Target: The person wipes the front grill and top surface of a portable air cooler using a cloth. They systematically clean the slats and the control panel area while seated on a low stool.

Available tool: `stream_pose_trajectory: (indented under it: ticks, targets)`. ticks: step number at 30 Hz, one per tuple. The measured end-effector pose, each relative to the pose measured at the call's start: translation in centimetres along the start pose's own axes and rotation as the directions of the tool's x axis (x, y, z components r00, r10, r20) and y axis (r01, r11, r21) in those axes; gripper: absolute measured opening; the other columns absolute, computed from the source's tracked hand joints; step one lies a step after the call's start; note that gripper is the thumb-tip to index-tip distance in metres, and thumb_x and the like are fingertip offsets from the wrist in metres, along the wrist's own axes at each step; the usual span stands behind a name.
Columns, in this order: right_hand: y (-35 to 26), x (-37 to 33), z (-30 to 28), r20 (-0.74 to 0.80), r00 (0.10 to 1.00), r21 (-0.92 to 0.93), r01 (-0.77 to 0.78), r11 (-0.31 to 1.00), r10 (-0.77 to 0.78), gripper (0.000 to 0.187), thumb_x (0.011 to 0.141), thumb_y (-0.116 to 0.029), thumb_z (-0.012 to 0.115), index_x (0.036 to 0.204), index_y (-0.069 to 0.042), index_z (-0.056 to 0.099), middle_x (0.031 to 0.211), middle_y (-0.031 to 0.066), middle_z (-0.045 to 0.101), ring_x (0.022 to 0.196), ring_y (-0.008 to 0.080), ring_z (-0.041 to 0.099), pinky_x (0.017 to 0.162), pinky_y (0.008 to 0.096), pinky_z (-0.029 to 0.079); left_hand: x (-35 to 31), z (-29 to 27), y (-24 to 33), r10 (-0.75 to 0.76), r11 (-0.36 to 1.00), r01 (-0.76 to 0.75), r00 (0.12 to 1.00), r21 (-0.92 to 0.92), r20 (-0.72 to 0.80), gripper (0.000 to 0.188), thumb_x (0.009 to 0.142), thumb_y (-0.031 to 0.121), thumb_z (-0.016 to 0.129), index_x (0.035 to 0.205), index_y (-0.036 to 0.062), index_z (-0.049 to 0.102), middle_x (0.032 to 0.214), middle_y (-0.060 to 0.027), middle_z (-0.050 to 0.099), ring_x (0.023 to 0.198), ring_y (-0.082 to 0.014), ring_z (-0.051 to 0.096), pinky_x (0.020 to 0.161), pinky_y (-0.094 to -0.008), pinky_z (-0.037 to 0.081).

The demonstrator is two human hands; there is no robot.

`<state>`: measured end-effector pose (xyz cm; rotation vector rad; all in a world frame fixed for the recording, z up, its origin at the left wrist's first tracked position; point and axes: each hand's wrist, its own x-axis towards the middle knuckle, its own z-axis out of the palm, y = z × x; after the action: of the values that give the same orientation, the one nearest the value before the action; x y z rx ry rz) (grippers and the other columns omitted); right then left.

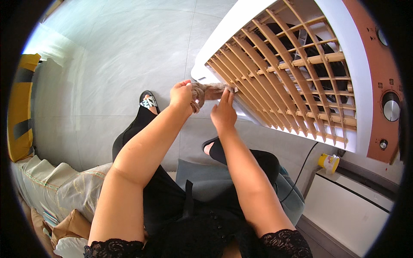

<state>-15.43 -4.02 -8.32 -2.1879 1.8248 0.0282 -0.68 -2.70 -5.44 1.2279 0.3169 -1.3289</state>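
A brown-grey cloth (pixel 211 92) stretches between my two hands at the near left corner of a tan louvred grille (pixel 282 60). My left hand (pixel 181 95) is closed round the bunched end of the cloth, away from the grille. Close to the slat ends, my right hand (pixel 223 114) pinches the other end of the cloth, with its fingertips at the grille's edge. The grille belongs to a large white appliance (pixel 223 32) that looks like an air cooler. Part of the cloth is hidden behind my fingers.
The appliance has a copper-coloured panel with a silver knob (pixel 391 106). Right of me, a yellow cup (pixel 328 163) sits on a white cabinet (pixel 344 210), near a black cable (pixel 303 172). At left are a covered sofa (pixel 77 185) and a yellow-and-grey object (pixel 21 107). A blue-grey seat (pixel 198 176) is beneath me.
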Motion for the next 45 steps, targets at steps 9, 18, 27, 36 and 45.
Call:
stream_pose_trajectory:
  ticks: [9,18,27,36,45]
  targets:
    - [7.1,-3.4,-0.8,-0.043,0.984,-0.102,-0.176,0.979,0.173,0.07,0.08,0.0,0.055,0.143,-0.01,0.025,0.153,0.0133,0.022,0.105,0.0382,0.058,0.087,0.0454,0.051,1.8,-3.7,-0.3,-0.262,0.96,0.264,0.964,-0.09,0.035,0.014,0.098,0.006,0.045,0.11,0.0101,0.051,0.095,-0.0058,0.056,0.075,-0.0176,0.054,0.057,-0.0285,0.041]
    - [1.7,-1.8,0.0,-0.063,0.955,-0.07,0.285,0.956,-0.29,0.054,0.087,-0.012,0.054,0.138,-0.012,0.034,0.139,0.0152,0.044,0.101,0.0336,0.063,0.078,0.0455,0.054,-0.6,-2.2,-0.4,-0.293,0.944,0.312,0.942,-0.109,0.163,0.015,0.099,0.008,0.045,0.113,0.0067,0.051,0.103,-0.0068,0.056,0.086,-0.021,0.057,0.068,-0.0364,0.049]
    - [-3.8,5.9,0.7,-0.041,0.948,-0.073,0.313,0.947,-0.317,0.059,0.079,0.0,0.055,0.134,-0.009,0.034,0.147,0.0155,0.032,0.095,0.0401,0.063,0.073,0.0487,0.054,-0.4,-2.6,2.5,-0.101,0.989,0.125,0.961,-0.075,0.258,0.012,0.096,0.006,0.047,0.104,0.007,0.057,0.082,-0.0045,0.056,0.067,-0.0161,0.05,0.056,-0.0297,0.04]
    - [-1.6,1.0,-1.6,0.172,0.984,-0.05,0.055,0.997,-0.046,0.068,0.081,-0.005,0.056,0.142,-0.013,0.028,0.154,0.014,0.021,0.098,0.0394,0.062,0.079,0.0457,0.054,-1.5,-0.8,2.7,-0.116,0.988,0.126,0.987,-0.088,0.112,0.013,0.098,0.008,0.046,0.107,0.0041,0.054,0.09,-0.0079,0.059,0.069,-0.0159,0.052,0.057,-0.0311,0.044]
    - [-4.5,4.4,-0.2,0.004,0.954,0.129,0.296,0.947,-0.299,0.06,0.083,-0.01,0.054,0.137,-0.01,0.03,0.151,0.0177,0.025,0.113,0.0421,0.054,0.081,0.0513,0.052,-1.6,-0.9,2.4,-0.101,0.991,0.114,0.979,-0.064,0.177,0.012,0.098,0.009,0.047,0.107,0.0051,0.054,0.094,-0.0064,0.057,0.073,-0.0155,0.052,0.06,-0.0282,0.044]
